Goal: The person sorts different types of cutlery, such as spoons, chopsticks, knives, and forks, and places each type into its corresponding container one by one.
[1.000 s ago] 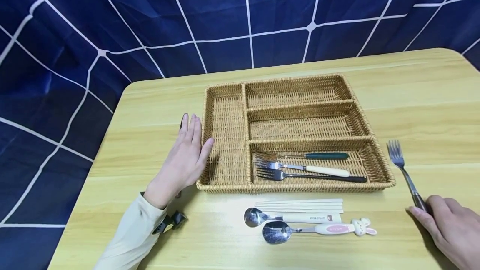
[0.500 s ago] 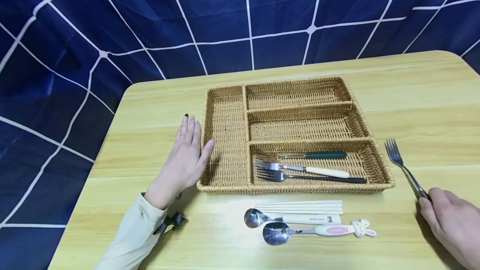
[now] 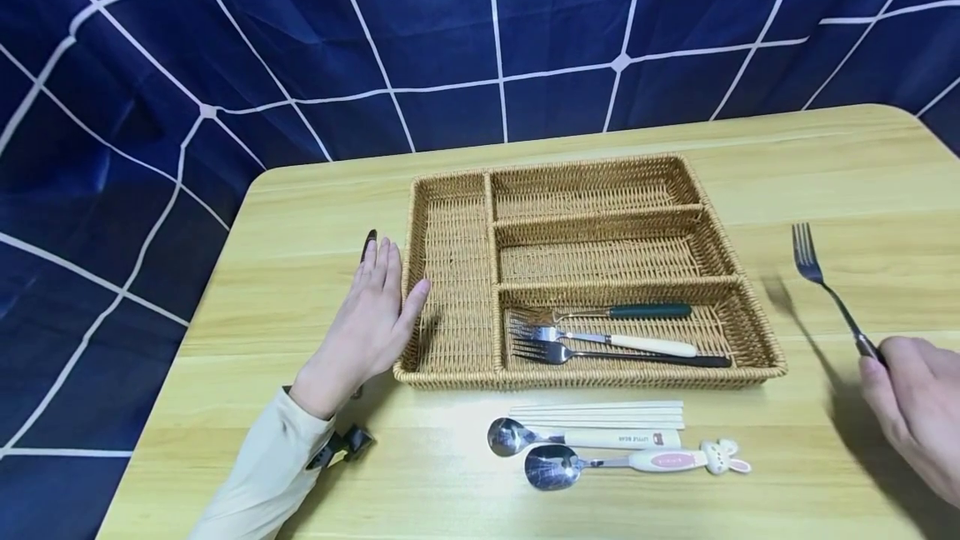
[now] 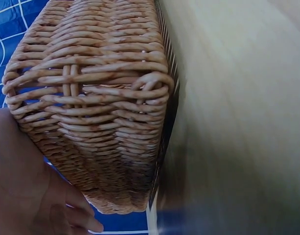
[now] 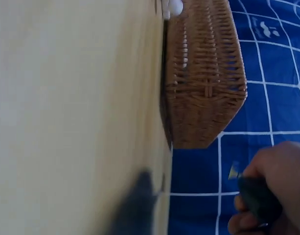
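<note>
pale table [image 3: 862,165], and the right hand [image 3: 918,407] grips a fork [image 3: 842,308] tines-away, right of the wicker tray [image 3: 450,273] the straight-fingered left hand [image 3: 363,315] touches

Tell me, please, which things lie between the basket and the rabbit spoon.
In the head view, the white chopsticks and the bear spoon lie between the basket and the rabbit spoon, the chopsticks nearer the basket.

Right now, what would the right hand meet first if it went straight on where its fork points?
Probably the curtain beyond the table, the fork passing beside the basket; depth is unclear.
</note>
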The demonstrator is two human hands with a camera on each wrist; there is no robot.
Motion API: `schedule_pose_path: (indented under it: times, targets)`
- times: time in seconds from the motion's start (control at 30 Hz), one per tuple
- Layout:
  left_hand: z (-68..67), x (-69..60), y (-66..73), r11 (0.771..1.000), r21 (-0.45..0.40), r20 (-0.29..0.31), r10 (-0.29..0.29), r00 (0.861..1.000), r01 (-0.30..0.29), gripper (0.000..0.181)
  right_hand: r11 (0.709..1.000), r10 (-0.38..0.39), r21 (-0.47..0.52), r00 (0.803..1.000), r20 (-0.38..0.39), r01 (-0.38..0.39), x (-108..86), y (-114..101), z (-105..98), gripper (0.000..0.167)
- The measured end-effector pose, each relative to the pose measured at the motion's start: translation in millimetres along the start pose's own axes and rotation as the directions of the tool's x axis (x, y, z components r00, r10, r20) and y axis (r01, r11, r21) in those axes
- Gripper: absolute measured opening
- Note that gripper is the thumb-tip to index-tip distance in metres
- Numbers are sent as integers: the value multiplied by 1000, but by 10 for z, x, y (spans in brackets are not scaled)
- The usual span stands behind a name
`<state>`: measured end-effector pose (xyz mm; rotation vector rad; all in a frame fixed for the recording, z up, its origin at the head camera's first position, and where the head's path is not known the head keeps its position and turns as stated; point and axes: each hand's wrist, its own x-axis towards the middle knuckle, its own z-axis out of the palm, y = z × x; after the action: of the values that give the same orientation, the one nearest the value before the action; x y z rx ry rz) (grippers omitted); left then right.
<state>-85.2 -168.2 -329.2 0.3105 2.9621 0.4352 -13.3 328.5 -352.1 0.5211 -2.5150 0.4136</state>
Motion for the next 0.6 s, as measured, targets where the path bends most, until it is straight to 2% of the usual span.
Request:
schedule_pose_path:
  times: [0.23, 0.5, 0.6]
  targets:
    - [5, 6, -3, 1000, 2, -3, -3, 1000, 3, 75, 993, -100, -55, 992, 76, 104, 286, -90, -68, 37]
    - [2, 9, -16, 1000, 6, 9, 2, 1000, -2, 76, 978, -184, -72, 968, 169, 198, 504, -226, -92, 38]
    - [1, 16, -24, 1000, 2, 10, 10, 1000, -10, 75, 967, -228, -71, 958, 173, 243, 573, -260, -84, 42]
